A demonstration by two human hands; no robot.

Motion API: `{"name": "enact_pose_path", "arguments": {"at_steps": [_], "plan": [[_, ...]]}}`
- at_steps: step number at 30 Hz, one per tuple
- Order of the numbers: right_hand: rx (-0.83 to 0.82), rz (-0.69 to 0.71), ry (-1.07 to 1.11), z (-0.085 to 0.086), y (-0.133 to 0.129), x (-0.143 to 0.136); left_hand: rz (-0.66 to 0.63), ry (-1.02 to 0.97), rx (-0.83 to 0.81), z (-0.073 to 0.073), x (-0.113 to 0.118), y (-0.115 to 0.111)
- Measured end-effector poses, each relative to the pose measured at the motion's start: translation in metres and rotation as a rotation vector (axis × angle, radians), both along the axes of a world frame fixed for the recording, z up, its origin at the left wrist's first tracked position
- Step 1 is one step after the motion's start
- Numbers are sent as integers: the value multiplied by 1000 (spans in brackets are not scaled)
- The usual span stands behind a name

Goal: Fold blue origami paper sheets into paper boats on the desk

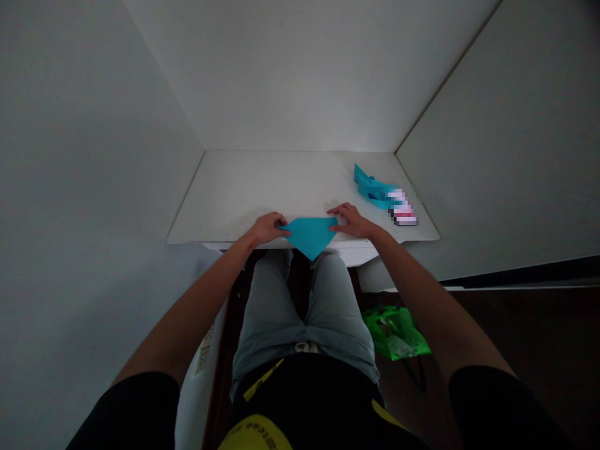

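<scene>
A piece of folded blue paper (311,236) is held at the front edge of the white table, its lower point hanging past the edge over my lap. On its left corner my left hand (270,227) is closed, thumb and fingers pinching it. My right hand (349,222) grips the right corner between thumb and fingers, with the index finger stretched along the top. Further back on the right lies another folded blue paper piece (370,187), partly covered by a blurred pinkish-white item (404,211).
The white table (262,181) stands in a corner between white walls. A green bag (396,331) sits on the dark floor to my right. My legs in light jeans (272,300) are under the table's front edge.
</scene>
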State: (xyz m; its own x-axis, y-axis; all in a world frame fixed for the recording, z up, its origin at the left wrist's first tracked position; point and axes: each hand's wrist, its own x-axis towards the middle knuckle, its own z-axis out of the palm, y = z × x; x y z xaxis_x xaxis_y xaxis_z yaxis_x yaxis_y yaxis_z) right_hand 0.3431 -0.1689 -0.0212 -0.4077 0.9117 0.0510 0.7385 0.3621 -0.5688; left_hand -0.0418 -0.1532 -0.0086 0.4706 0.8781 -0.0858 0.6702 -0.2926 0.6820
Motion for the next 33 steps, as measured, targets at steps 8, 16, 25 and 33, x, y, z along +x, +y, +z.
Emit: {"name": "enact_pose_path", "arguments": {"at_steps": [8, 16, 25, 33], "plan": [[-31, -13, -52, 1, 9, -1, 154, -165, 7, 2, -1, -5], [124, 20, 21, 2, -1, -8, 134, -215, 68, -7, -8, -7], [324, 127, -188, 17, -49, -35, -169, 55, 453, -12, -11, -31], [250, 145, -198, -8, -91, -136, -244, 180, 533, -10, -10, -56]]}}
